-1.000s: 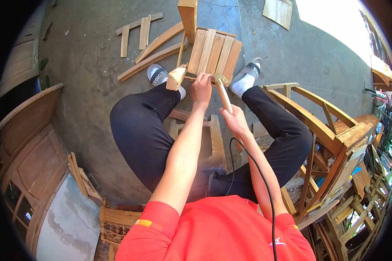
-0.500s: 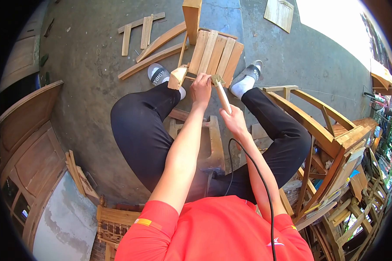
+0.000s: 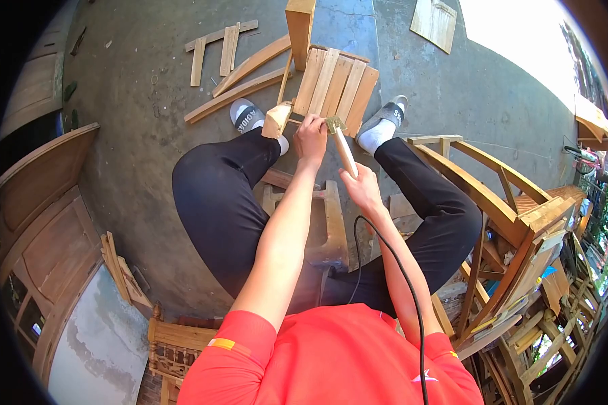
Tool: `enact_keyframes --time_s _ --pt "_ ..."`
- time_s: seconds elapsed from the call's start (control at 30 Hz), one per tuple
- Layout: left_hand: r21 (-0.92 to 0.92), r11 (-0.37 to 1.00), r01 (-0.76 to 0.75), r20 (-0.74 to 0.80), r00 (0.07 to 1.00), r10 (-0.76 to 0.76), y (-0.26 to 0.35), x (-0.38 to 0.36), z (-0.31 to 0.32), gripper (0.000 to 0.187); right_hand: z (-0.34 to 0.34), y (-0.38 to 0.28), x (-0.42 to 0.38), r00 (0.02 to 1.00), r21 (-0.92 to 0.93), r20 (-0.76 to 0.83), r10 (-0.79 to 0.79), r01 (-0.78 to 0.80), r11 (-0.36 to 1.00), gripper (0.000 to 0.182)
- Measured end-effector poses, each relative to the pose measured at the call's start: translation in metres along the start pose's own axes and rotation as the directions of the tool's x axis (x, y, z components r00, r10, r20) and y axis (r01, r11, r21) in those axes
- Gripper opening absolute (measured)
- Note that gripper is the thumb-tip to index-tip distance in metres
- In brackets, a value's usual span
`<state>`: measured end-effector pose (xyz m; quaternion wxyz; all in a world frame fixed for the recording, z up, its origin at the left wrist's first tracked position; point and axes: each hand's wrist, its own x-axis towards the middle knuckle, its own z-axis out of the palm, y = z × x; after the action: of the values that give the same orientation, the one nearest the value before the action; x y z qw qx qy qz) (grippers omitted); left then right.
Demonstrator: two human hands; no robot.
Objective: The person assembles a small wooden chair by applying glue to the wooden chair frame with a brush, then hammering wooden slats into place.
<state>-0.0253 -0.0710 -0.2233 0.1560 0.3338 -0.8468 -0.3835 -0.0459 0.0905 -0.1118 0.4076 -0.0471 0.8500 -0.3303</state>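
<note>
A small wooden chair or frame with a slatted seat (image 3: 336,82) is on the floor between my feet. At the near edge of the slats, my left hand (image 3: 311,140) has its fingers pinched together; whatever they hold is hidden. My right hand (image 3: 363,187) is wrapped around the pale wooden handle of a hammer (image 3: 345,155). The hammer's head is right beside my left fingertips, close to the near edge of the seat. A squared wooden post (image 3: 275,123) of the frame rises to the left of my left hand.
Loose wooden strips (image 3: 233,96) lie on the concrete floor at upper left. A low stool (image 3: 334,223) is beneath me. Wooden frames (image 3: 500,209) and scrap pile up at right, and panelled doors (image 3: 54,250) lean at left. A black cable (image 3: 405,277) runs by my right arm.
The view shifts very slightly. Both hands and the hammer stay almost in the same place beside the slats.
</note>
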Motion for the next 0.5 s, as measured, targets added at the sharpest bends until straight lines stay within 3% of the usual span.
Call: enact_keyframes --time_s 0.13,0.27,0.37,0.47,0.5 --pt "-0.017 1.000 0.024 0.010 1.000 -0.024 0.002 0.001 -0.003 0.006 0.001 0.007 0.000 0.998 0.051 -0.050 -0.050 0.052 0.997 0.032" --pt "-0.006 0.999 0.044 0.021 0.999 -0.044 0.003 0.000 0.000 0.012 -0.004 0.014 0.007 0.999 0.103 -0.040 0.028 -0.023 0.994 0.032" --pt "0.072 0.997 0.013 0.037 0.999 -0.016 -0.001 -0.004 0.002 0.025 -0.003 0.026 0.011 0.997 0.139 -0.045 0.059 -0.052 0.989 0.033" --pt "0.178 0.982 0.061 0.051 0.996 -0.072 0.008 -0.006 -0.009 0.049 -0.004 0.030 0.011 0.996 0.155 -0.048 0.073 -0.065 0.986 0.033" --pt "0.224 0.975 0.007 0.039 0.999 -0.016 0.005 -0.006 -0.009 0.059 -0.004 0.029 0.011 0.996 0.157 -0.050 0.072 -0.063 0.986 0.033"
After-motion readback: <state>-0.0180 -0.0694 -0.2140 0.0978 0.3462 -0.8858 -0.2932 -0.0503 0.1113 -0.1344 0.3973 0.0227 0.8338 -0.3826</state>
